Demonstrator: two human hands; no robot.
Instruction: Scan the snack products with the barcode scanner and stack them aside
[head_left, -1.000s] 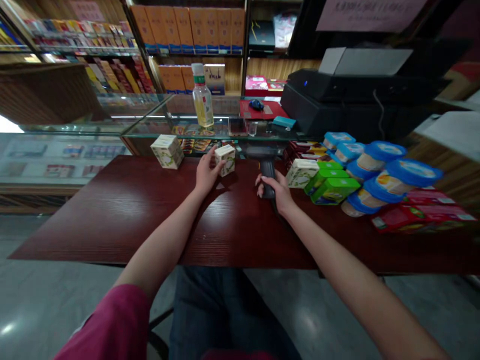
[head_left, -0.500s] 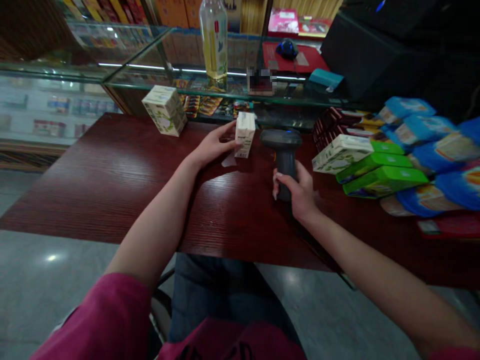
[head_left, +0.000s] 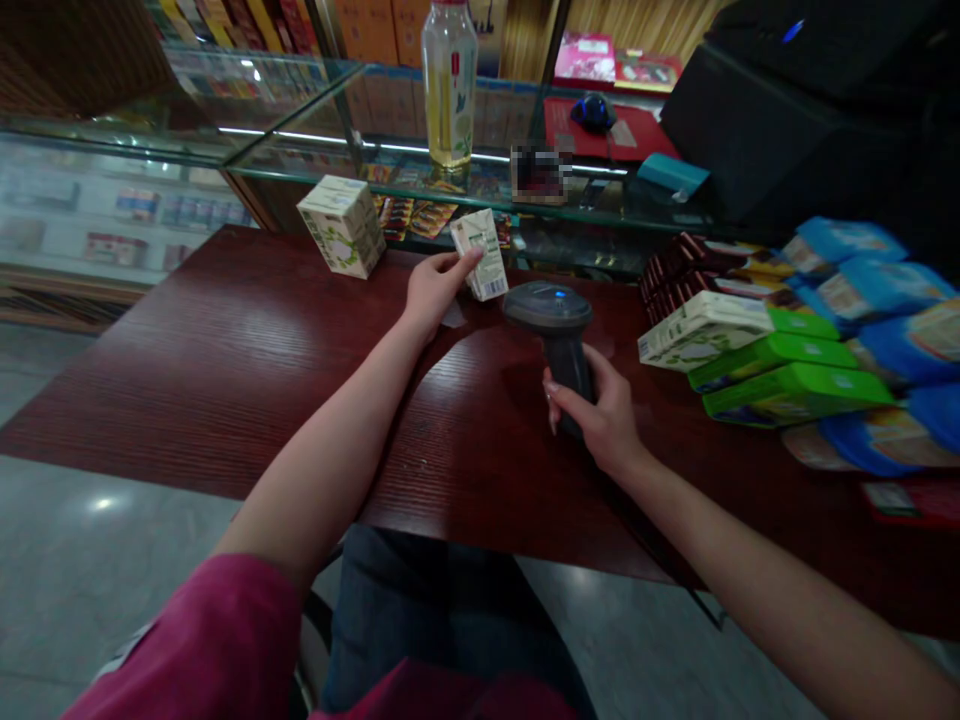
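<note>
The dark red surface (head_left: 225, 380) has open room leftward, out to its front edge; three green boxes (head_left: 795, 390) sit at right. The right hand (head_left: 604, 410) is wrapped round one scanner (head_left: 556, 320) by its handle. The left hand (head_left: 435, 290) pinches one small white box (head_left: 486, 258) near the far edge, barcode (head_left: 495, 287) showing, lettering too blurred to read.

The scene is dimly lit. Left of the barcode scanner (head_left: 551, 312), pale glare is thrown onto the counter (head_left: 225, 385); beyond it, the glass display case (head_left: 382, 125) is crossed by a white light streak. To its right, blue plastic tubs (head_left: 874, 437) are blurred and stretched; farther behind, detail is lost in blackness.
</note>
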